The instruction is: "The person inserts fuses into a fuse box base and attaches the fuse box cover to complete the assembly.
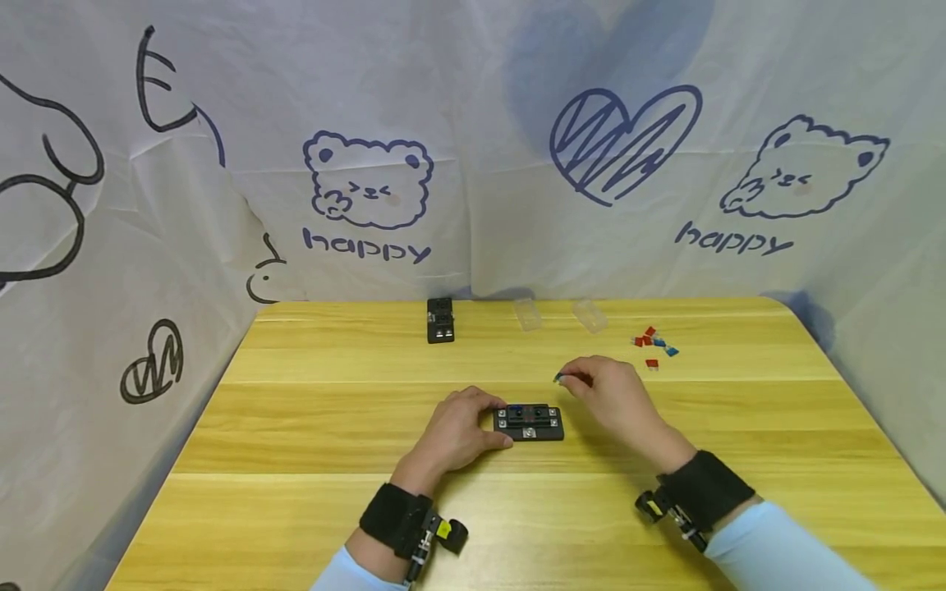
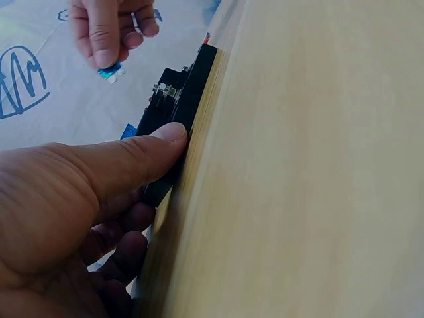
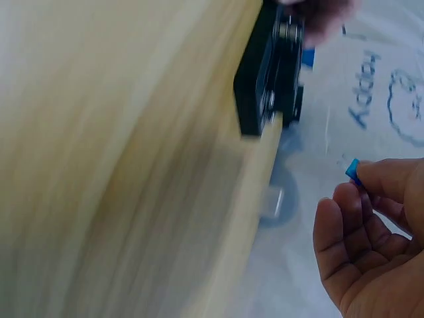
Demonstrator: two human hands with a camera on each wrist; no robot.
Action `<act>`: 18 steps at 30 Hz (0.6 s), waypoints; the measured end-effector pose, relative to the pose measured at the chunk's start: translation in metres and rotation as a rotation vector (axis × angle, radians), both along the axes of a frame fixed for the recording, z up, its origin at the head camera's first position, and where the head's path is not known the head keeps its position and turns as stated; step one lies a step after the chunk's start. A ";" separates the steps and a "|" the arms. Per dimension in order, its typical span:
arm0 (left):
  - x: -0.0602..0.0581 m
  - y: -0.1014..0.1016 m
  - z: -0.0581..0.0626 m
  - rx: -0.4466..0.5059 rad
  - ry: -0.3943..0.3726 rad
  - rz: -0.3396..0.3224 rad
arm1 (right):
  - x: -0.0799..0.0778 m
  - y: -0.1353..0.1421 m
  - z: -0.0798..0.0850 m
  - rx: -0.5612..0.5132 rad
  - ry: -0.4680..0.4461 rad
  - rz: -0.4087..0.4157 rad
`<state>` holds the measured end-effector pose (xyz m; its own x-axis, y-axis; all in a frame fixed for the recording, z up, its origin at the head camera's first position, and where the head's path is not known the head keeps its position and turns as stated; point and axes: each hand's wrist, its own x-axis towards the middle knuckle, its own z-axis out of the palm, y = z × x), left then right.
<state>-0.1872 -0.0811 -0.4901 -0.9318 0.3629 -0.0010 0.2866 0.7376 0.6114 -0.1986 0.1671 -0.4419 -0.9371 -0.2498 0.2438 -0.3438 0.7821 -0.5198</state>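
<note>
One black fuse block (image 1: 529,417), held by left hand (image 1: 460,428) at one end; one blue fuse (image 3: 353,169), pinched in right hand (image 1: 615,397).

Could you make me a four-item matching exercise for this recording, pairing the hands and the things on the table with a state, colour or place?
Column one
1. Left hand
2. Right hand
3. Two clear pieces
4. Loose small pieces

Column two
A. Red and blue, scattered on the table
B. Gripping the left end of a black block
C. See-through, near the table's far edge
D. Pinching a small blue piece

Pairs: 1-B, 2-D, 3-C, 4-A
</note>
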 end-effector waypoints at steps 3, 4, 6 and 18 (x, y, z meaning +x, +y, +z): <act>0.000 0.000 0.000 -0.003 0.006 -0.001 | 0.007 -0.013 0.002 0.014 0.018 0.055; -0.001 0.000 0.000 -0.004 0.008 -0.002 | 0.008 -0.017 0.002 0.019 0.023 0.072; -0.001 0.000 0.000 -0.003 0.010 -0.004 | 0.012 -0.024 0.002 0.034 0.029 0.100; 0.000 -0.001 0.001 0.001 0.009 -0.014 | 0.017 -0.048 -0.011 0.144 0.096 0.190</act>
<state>-0.1870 -0.0820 -0.4896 -0.9265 0.3762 0.0081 0.3027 0.7324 0.6098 -0.1815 0.1190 -0.4531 -0.8440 -0.4579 0.2791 -0.5344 0.7621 -0.3657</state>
